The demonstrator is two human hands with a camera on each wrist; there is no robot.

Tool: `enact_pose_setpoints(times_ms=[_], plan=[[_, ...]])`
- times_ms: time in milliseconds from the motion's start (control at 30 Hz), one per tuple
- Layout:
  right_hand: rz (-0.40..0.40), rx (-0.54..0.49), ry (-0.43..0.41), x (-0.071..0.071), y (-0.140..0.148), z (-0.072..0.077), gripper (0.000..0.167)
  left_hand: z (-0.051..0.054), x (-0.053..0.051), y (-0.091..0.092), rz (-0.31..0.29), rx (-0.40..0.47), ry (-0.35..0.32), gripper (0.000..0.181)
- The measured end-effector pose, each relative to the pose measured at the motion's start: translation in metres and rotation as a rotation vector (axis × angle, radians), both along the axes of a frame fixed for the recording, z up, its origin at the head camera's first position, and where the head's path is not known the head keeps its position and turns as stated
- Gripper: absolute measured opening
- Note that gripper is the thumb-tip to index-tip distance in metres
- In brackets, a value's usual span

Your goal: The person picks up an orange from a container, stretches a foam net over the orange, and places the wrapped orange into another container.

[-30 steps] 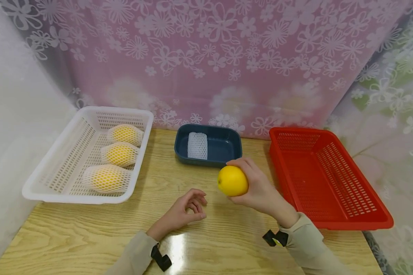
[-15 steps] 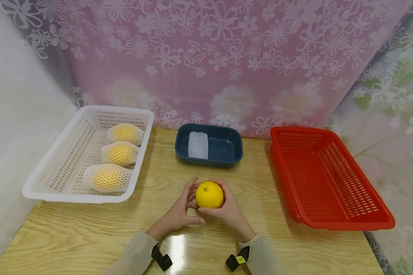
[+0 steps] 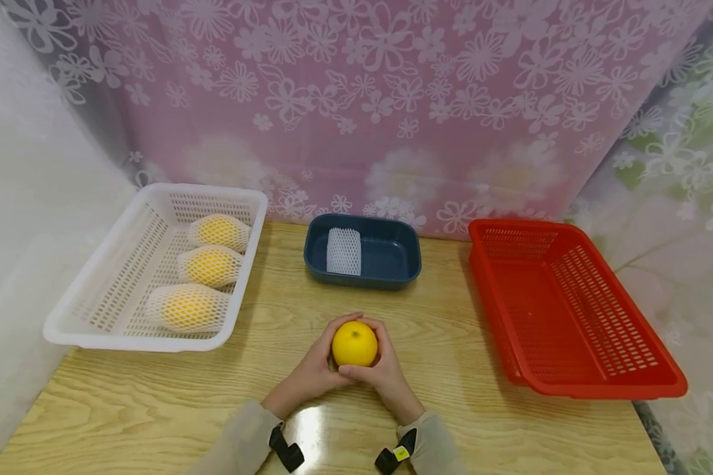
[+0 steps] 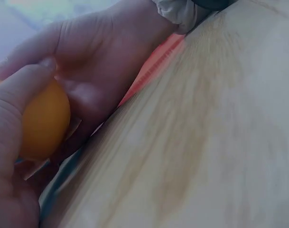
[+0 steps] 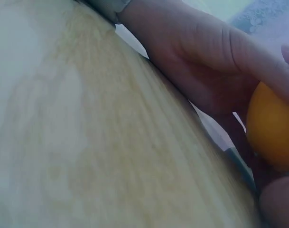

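Between both hands, above the wooden table [image 3: 463,429], is a round yellow orange [image 3: 354,344], its stem end facing up. My left hand [image 3: 316,369] curls round its left side. From the right, my right hand [image 3: 389,375] grips it, with the thumb across the near side. In the left wrist view the orange [image 4: 47,123] shows behind a thumb. The right wrist view has the orange [image 5: 275,128] at its right edge, partly cut off. Fingers hide much of its sides.
A white basket [image 3: 136,342] at left holds three oranges in foam nets [image 3: 189,309]. Behind the hands, a dark blue tray [image 3: 389,254] contains a white foam net sleeve [image 3: 344,252]. At right stands a red basket [image 3: 529,303]. A pink flowered curtain [image 3: 356,119] hangs at the back.
My right hand has brought the orange left and toward me from near the blue tray. My left hand, previously apart from it with loose fingers, now holds it too.
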State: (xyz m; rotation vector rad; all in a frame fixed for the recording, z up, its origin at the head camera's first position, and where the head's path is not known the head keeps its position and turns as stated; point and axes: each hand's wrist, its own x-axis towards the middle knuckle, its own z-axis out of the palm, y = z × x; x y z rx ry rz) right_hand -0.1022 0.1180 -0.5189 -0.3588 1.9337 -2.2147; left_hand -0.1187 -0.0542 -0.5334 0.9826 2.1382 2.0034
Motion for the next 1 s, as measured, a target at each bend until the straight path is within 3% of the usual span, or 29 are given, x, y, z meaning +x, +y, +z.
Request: enact_pose_setpoints(times_ms=[200, 433, 467, 800, 900, 1000], plan=[[-0.013, -0.056, -0.047, 0.004, 0.0, -0.001, 0.08, -0.001, 0.0, 0.005, 0.05, -0.041, 0.012, 0.094], [-0.027, -0.049, -0.058, 0.005, -0.001, 0.001, 0.081, 0.033, 0.011, 0.005, 0.078, -0.051, 0.022, 0.085], [-0.023, -0.051, -0.053, 0.005, -0.001, 0.0, 0.081, 0.034, 0.011, 0.005, 0.077, -0.055, 0.022, 0.085], [-0.007, -0.072, 0.019, 0.004, 0.001, -0.002, 0.081, 0.033, 0.011, 0.005, 0.071, -0.073, 0.034, 0.085], [0.004, -0.074, 0.037, 0.004, 0.001, -0.003, 0.08, 0.03, 0.01, 0.005, 0.07, -0.069, 0.038, 0.086], [0.019, -0.084, 0.067, 0.004, 0.001, -0.005, 0.077, 0.019, 0.008, 0.006, 0.075, -0.061, 0.05, 0.088]])
